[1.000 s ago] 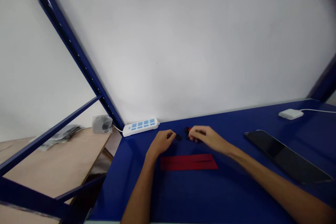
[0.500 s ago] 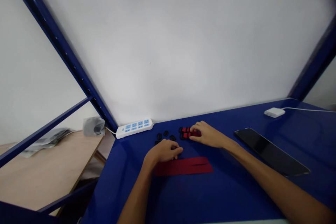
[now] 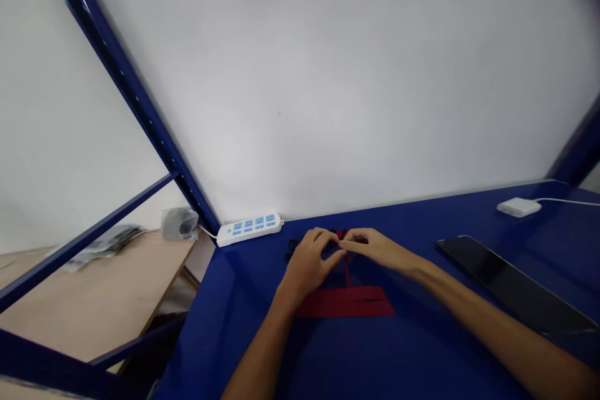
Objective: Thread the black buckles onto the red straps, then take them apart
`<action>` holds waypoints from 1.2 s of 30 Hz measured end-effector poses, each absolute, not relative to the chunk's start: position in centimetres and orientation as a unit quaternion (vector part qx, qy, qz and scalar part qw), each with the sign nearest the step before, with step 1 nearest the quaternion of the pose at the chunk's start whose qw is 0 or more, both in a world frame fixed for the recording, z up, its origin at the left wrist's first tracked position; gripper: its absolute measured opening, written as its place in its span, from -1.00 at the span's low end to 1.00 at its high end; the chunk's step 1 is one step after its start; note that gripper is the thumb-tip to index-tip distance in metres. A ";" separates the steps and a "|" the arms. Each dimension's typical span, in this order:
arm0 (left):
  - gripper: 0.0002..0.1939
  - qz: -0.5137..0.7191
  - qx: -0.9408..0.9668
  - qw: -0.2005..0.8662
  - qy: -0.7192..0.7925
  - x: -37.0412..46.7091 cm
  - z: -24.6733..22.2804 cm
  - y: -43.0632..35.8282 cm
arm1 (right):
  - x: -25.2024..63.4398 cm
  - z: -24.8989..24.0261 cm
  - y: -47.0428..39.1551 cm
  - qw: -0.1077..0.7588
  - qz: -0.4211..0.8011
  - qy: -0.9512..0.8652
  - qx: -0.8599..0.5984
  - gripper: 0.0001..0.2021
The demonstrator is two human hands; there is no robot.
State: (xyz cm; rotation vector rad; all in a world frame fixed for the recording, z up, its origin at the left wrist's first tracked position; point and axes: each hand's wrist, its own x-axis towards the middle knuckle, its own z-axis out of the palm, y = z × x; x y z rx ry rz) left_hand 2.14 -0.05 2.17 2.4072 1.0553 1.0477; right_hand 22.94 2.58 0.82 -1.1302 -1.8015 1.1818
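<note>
The narrow strap (image 3: 347,273) is plain red and thin; it shows at six o'clock from the meeting fingertips, its upper end hidden. The left hand (image 3: 310,261) and the right hand (image 3: 372,248) are both half curled, fingertips close together — which one grips the strap, I cannot tell. Farther at six o'clock, flat red bands (image 3: 347,305) lie on the blue table (image 3: 398,356), the right end slanted. Small black pieces (image 3: 293,245) sit at ten o'clock from the left hand.
</note>
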 end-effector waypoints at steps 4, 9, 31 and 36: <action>-0.90 0.396 0.836 0.128 0.357 2.2 2.2 0.0 | 22.5 1.0 2.2 0.363 0.570 -0.615 -0.406 -0.61; -0.85 0.428 0.829 0.130 0.335 2.2 2.5 0.1 | 22.2 0.3 2.1 0.387 0.673 -0.523 -0.351 -0.68; -0.90 0.458 0.830 0.040 0.316 1.8 2.2 0.4 | 21.7 0.7 1.6 0.407 0.684 -0.525 -0.302 -0.72; -0.92 0.464 0.816 0.022 0.344 1.0 2.4 0.8 | 22.1 0.8 2.0 0.415 0.686 -0.521 -0.294 -0.73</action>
